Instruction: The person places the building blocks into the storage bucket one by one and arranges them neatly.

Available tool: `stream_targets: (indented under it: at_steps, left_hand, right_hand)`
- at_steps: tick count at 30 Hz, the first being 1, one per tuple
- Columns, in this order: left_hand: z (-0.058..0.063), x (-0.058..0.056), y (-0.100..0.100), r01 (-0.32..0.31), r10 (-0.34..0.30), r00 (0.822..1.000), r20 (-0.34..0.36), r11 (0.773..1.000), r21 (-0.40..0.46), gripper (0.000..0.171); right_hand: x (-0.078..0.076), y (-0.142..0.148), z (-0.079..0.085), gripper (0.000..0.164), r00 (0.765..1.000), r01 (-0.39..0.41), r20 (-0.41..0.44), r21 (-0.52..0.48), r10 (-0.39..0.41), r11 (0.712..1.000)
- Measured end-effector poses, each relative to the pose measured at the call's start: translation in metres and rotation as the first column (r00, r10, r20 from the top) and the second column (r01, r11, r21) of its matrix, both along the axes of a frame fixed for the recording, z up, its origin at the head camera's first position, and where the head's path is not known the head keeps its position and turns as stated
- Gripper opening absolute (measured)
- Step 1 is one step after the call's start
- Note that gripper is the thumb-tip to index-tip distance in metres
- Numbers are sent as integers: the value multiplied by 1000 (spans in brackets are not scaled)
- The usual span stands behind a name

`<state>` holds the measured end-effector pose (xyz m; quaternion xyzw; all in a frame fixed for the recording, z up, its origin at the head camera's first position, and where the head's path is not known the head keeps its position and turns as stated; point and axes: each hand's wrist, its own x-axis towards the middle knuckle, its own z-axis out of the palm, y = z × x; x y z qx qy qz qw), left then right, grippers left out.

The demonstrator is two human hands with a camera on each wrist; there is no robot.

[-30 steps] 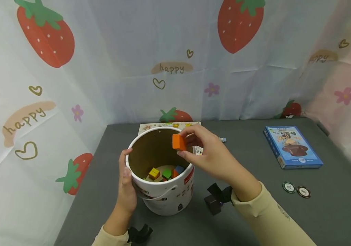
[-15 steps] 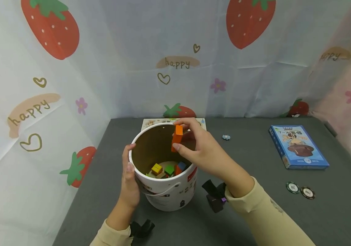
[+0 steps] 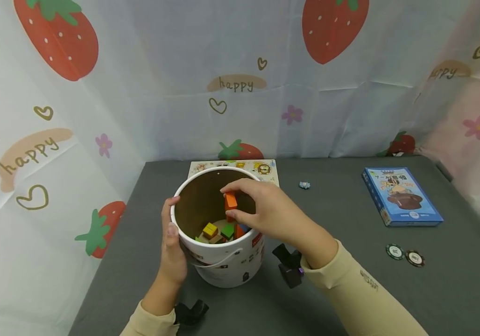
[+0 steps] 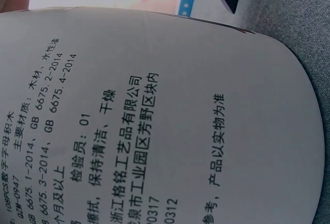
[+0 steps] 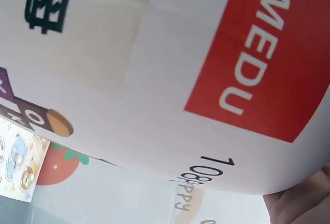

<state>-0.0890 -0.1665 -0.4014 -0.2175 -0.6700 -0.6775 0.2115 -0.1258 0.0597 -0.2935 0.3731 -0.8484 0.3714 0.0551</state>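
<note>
A white bucket (image 3: 231, 275) with printed pictures and a thin handle stands on the grey table. My left hand (image 3: 173, 254) grips its left rim in the head view. Over the mouth, my right hand (image 3: 271, 205) pinches an orange block (image 3: 231, 200) between thumb and fingers, its lower end dipping below the rim. Loose blocks lie at the bottom, among them a yellow block (image 3: 210, 230) and a green block (image 3: 228, 231). The bucket's printed wall (image 4: 180, 131) fills most of the left wrist view, and its red label (image 5: 252, 69) shows in the right wrist view.
Behind the bucket lies a flat board with animal pictures (image 3: 265, 170). A small pale-blue object (image 3: 304, 185) sits to its right. Farther right are a blue box (image 3: 404, 196) and two chips, one green-edged chip (image 3: 394, 251) and one dark chip (image 3: 415, 258). A strawberry-print curtain (image 3: 160, 126) borders the table.
My right hand has carried the orange block from the right rim leftward, then lower into the bucket's mouth. The block has turned more upright. My left hand keeps its grip on the rim.
</note>
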Motion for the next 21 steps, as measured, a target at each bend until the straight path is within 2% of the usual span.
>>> stream_targets:
  at_steps: [2, 5, 8, 10, 12, 14, 17, 21]
  left_hand:
    - [0, 0, 0, -5, 5, 1000, -1, 1000, -5, 58]
    - [0, -1, -1, 1, -1, 1000, -6, 1000, -1, 58]
    - [-1, -2, -1, 15, -15, 1000, -11, 1000, 8, 58]
    - [-1, -2, -1, 22, -21, 1000, -14, 1000, 14, 58]
    - [-1, -2, 0, 23, -23, 1000, -16, 1000, 12, 58]
    - [-1, -2, 0, 22, -22, 1000, -19, 1000, 10, 58]
    - [-1, -2, 0, 14, -14, 1000, -22, 1000, 6, 58]
    - [-2, -2, 1, 11, -10, 1000, -26, 1000, 18, 58]
  right_hand:
    - [1, 2, -1, 38, 1000, 0, 21, -44, 1, 999]
    - [3, 12, -4, 32, 999, 31, 26, -169, -27, 985]
    - [4, 34, -9, 26, 993, 109, -4, -269, -115, 957]
    - [3, 52, -15, 24, 983, 180, 15, -270, -183, 946]
    - [3, 72, -22, 23, 970, 240, 84, -195, -227, 951]
    - [2, 89, -34, 23, 959, 246, 159, -60, -234, 967]
    - [3, 107, -63, 24, 954, 177, 219, 148, -206, 973]
    - [9, 117, -104, 36, 961, 64, 238, 316, -144, 947]
